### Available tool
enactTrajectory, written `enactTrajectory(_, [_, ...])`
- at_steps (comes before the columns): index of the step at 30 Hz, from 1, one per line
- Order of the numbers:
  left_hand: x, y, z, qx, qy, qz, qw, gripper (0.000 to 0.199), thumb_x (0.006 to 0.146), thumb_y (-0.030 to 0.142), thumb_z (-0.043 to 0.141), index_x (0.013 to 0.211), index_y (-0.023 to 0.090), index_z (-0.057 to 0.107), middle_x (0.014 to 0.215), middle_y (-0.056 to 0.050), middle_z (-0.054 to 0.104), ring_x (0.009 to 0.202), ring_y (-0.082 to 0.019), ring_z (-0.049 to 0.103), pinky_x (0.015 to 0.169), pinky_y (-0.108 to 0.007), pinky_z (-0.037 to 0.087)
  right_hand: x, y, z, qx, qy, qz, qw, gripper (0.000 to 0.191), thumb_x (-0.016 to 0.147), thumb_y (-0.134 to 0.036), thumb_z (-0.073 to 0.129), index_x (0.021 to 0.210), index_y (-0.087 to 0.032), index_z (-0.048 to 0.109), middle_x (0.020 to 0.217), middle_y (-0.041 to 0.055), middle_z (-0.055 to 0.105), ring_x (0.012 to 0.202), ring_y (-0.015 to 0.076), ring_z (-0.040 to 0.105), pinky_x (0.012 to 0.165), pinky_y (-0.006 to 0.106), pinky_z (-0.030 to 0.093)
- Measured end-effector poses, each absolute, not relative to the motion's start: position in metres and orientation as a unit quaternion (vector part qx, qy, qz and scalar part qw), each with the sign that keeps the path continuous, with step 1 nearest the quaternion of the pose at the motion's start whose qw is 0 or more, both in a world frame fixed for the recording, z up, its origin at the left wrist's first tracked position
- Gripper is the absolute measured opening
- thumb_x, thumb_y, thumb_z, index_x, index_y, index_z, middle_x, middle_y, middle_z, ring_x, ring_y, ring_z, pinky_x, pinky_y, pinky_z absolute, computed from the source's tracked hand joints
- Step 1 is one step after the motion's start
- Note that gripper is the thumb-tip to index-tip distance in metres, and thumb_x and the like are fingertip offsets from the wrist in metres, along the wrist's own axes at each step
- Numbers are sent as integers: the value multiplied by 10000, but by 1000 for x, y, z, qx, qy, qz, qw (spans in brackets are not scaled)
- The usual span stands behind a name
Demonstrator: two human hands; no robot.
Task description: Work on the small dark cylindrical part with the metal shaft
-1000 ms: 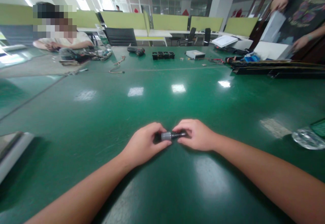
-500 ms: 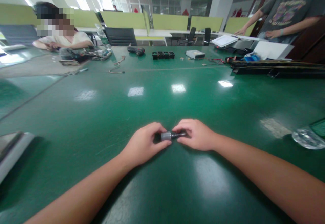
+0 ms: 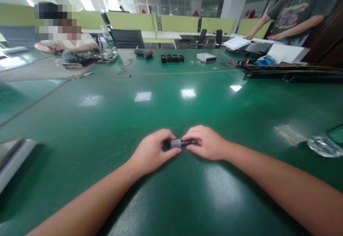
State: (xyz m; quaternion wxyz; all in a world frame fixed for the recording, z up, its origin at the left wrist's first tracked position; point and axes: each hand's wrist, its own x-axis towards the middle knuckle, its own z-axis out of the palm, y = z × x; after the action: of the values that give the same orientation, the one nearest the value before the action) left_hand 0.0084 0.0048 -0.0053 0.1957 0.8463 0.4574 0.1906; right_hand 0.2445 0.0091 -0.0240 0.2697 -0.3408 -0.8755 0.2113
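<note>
A small grey-and-black cylindrical piece [image 3: 176, 143] lies crosswise between my hands, low over the green table. Its wider grey part points left and a thin dark stem points right; its exact kind is unclear. My left hand [image 3: 154, 148] curls its thumb and fingers about the grey end, which is partly hidden in the grip. From the other side, my right hand [image 3: 206, 142] has its thumb and fingers closed around the dark stem, covering the tip.
The green tabletop [image 3: 160, 111] spreads around my hands. A clear crumpled plastic item [image 3: 325, 146] lies at right, and a grey-edged object [image 3: 16, 161] at left. Farther back are a black fan row [image 3: 172, 58], a metal box [image 3: 206, 57], cables and dark rails [image 3: 292, 72]. Two people are across the table.
My hands and the piece stay almost in place, with only a slight shift of the right hand. The standing person at the back right has moved a little to the left.
</note>
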Motion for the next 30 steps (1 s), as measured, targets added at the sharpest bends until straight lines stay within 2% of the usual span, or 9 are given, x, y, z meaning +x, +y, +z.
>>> enactTrajectory(7, [8,4,-6,848,458,183,194,241,837,441,683,956,232,659,886,10,674,749,-166,588,723,-276,441,243,10,-26,-336,-879,202,273,155,841,-184,704,994,-195,723,913,22,736,850,170,645,839,310,436])
enactTrajectory(20, [7,5,-7,848,458,182,195,240,841,442,683,953,232,648,920,13,682,799,-173,610,722,-274,439,243,8,-21,-363,-860,226,281,119,792,-185,741,909,-178,723,828,13,700,757,144,606,723,257,425])
enactTrajectory(30, [8,4,-6,847,461,181,193,244,837,444,687,954,234,650,912,14,681,790,-171,609,721,-277,443,243,9,-21,-367,-857,231,279,126,778,-195,750,893,-177,700,829,6,689,767,143,600,732,259,421])
